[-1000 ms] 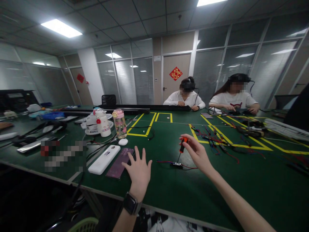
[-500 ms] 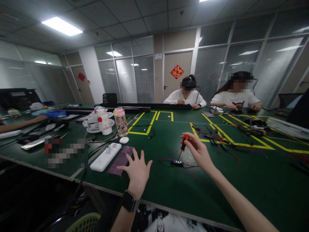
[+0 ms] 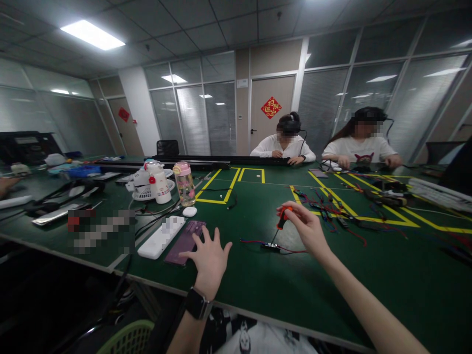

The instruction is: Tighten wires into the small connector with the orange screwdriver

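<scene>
My right hand (image 3: 305, 228) is closed round the handle of an orange-and-black screwdriver (image 3: 283, 218). Its thin shaft slants down, and the tip meets a small black circuit module (image 3: 271, 247) lying on the green table (image 3: 250, 290). Red and dark wires run out from both ends of the module. Spread wide, my left hand (image 3: 210, 255) has nothing in it and is over the right edge of a purple phone (image 3: 185, 242); whether it touches the phone or the table I cannot tell.
Left of the phone lie a white power bank-like block (image 3: 162, 238) and a small white case (image 3: 189, 212). Behind them stand a pink-capped bottle (image 3: 184, 184) and a white bottle (image 3: 158, 183). Wired modules (image 3: 326, 209) lie right of my right hand. Two people (image 3: 283, 142) sit opposite.
The screwdriver and my right hand have shifted very slightly, with the tip still at the module. My left hand stays spread. At far left, another person's arm has drawn back.
</scene>
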`<state>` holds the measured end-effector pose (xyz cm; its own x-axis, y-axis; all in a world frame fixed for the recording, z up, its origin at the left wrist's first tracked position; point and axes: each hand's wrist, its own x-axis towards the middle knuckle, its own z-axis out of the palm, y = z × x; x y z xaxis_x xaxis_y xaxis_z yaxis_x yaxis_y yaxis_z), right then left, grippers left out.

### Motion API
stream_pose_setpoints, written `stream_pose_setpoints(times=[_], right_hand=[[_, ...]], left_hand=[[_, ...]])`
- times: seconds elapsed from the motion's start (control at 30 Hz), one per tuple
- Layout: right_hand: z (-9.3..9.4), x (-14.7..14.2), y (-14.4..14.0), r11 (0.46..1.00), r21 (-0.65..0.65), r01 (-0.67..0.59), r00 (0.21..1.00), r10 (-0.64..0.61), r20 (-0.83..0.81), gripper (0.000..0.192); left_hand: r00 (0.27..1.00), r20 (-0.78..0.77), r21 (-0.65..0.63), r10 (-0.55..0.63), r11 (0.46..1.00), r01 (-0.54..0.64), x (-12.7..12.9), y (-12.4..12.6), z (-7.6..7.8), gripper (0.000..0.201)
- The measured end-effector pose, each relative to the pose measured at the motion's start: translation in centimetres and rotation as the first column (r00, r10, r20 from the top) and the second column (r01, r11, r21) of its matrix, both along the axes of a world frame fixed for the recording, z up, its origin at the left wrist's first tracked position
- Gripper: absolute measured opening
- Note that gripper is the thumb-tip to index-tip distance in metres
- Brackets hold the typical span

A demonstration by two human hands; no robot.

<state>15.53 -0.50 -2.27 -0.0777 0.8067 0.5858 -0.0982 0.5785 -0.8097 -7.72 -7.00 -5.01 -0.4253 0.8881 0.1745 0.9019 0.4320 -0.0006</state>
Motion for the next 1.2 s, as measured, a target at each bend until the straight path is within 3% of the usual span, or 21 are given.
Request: stream_pose_setpoints(times=[0.13, 0.37, 0.8, 1.2], right_hand=[[-0.32, 0.06, 0.28, 1.000, -0.027, -0.014, 0.999, 0.013, -0.033, 0.019], [-0.07, -0.70, -0.15, 0.972, -0.089, -0.216, 0.974, 0.207, -0.094, 0.023], [-0.41, -0.60, 0.14, 0.987, -0.101, -0.127, 0.986, 0.115, -0.121, 0.022], [-0.62, -0.29, 0.26, 0.995, -0.055, -0.080, 0.996, 0.077, -0.041, 0.022]], left_hand=[[1.000, -0.018, 0.007, -0.010, 1.000, 0.010, -0.01, -0.08, 0.00, 0.056], [0.998, -0.054, 0.043, -0.028, 0.999, 0.030, -0.05, -0.16, -0.44, 0.057], [0.999, -0.038, 0.016, -0.029, 0.999, 0.030, -0.12, -0.20, -0.16, 0.058], [1.000, -0.015, -0.006, -0.023, 1.000, 0.023, -0.24, -0.18, -0.04, 0.059]])
